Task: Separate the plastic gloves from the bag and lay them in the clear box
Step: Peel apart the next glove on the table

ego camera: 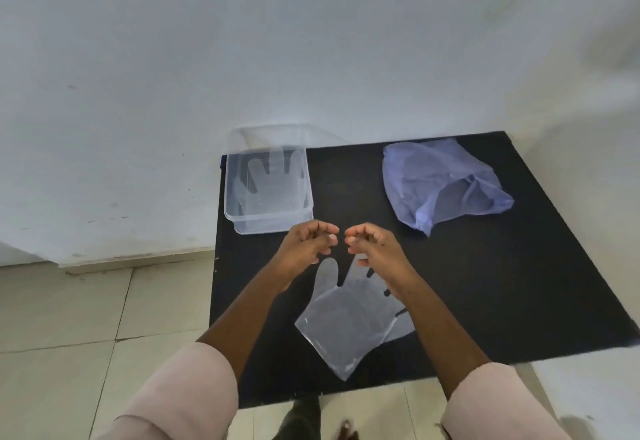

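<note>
Sitting at the far left corner of the black counter (485, 283): clear box (268, 190), lidless, holding one plastic glove (266, 180) lying flat on its floor, fingers pointing away toward the wall. Lying at the far right of the counter, well apart from the box: crumpled blue-violet bag (443, 183), mouth gaping toward the near right; contents not discernible. Resting flat on the near middle of the counter: loose clear gloves (346, 315), seemingly two overlapping, cuffs toward the near edge, fingers pointing away, partly covered by the right forearm.

Hovering above the counter between box and loose gloves: left hand (308, 245) and right hand (374, 249), fingertips nearly meeting. Curling on both sides, each grip half-closed, thumb and fingers pinched inward; whether a thin film is pinched between them, cannot tell. Showing at the bottom: pale pink sleeves (187, 394) pushed up the forearms, tiled floor (62, 318) beneath.
</note>
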Motion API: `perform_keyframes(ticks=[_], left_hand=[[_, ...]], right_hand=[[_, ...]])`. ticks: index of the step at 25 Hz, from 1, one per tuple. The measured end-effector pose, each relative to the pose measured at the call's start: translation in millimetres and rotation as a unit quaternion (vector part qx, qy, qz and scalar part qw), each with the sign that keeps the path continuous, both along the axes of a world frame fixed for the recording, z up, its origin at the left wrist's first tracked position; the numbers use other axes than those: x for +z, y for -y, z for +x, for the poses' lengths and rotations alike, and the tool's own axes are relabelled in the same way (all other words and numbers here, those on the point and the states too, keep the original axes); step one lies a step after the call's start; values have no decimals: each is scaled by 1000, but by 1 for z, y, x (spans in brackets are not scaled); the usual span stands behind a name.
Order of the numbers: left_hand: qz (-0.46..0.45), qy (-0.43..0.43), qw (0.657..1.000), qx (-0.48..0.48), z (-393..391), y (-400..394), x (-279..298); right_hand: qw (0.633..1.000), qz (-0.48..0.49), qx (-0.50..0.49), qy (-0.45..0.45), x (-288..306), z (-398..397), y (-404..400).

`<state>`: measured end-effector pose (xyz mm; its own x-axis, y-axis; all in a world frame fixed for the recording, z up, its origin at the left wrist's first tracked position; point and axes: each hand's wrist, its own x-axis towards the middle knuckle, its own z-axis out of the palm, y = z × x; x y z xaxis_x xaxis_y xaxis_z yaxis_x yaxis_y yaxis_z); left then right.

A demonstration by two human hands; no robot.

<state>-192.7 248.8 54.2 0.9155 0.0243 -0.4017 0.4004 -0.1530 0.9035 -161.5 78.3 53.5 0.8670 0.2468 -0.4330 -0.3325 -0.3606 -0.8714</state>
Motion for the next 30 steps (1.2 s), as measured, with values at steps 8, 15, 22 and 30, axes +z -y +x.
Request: perform_keyframes(ticks=[8, 15, 22, 30], left_hand=[[30, -67, 997, 19, -75, 29, -33], [39, -137, 988, 62, -110, 12, -74], [60, -137, 987, 52, -116, 3, -85], [180, -99, 972, 112, -126, -10, -104]], right_hand=[[996, -61, -32, -49, -43, -83, 40], [938, -301, 50, -162, -94, -137, 33], [957, -212, -60, -190, -110, -145, 13], [942, -63, -177, -279, -95, -128, 29]])
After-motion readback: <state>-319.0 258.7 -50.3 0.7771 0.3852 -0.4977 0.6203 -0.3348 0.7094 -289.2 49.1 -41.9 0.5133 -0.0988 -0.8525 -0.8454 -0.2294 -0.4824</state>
